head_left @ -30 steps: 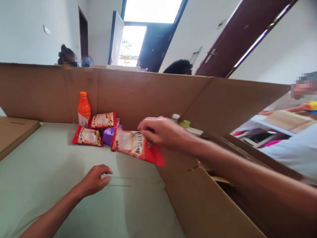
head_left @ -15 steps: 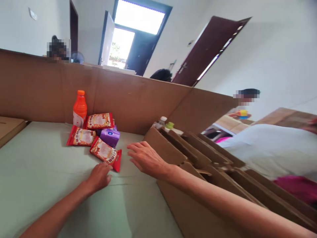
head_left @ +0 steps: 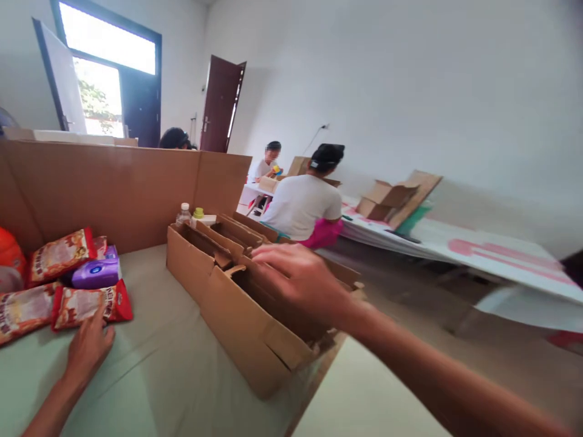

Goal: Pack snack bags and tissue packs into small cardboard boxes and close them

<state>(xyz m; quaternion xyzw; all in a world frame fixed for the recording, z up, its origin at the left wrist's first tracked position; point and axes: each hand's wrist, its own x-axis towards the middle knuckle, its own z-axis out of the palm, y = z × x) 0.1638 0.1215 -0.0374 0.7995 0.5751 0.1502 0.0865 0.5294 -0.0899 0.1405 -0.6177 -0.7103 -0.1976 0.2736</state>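
My left hand (head_left: 88,346) lies flat on the pale green tabletop (head_left: 173,376), fingers touching the lower edge of a red snack packet (head_left: 91,303). Two more red packets (head_left: 57,255) and a purple pack (head_left: 95,273) lie beside it, with an orange bottle (head_left: 9,258) at the left edge. My right hand (head_left: 300,282) reaches over the open cardboard box (head_left: 237,328), fingers curled down toward its inner dividers; nothing shows in it. Two bottle tops (head_left: 184,212) stick up at the box's far end.
A tall cardboard wall (head_left: 122,188) stands behind the table. A person in a white shirt (head_left: 303,203) sits with their back to me; another sits further off near the brown door (head_left: 221,103). Cardboard pieces (head_left: 394,197) and a white-pink sheet (head_left: 492,255) lie on the right.
The view has swung right, so the box and room now fill the middle. My right hand let go of the red packet and moved over the box. My left hand stays by the packet.
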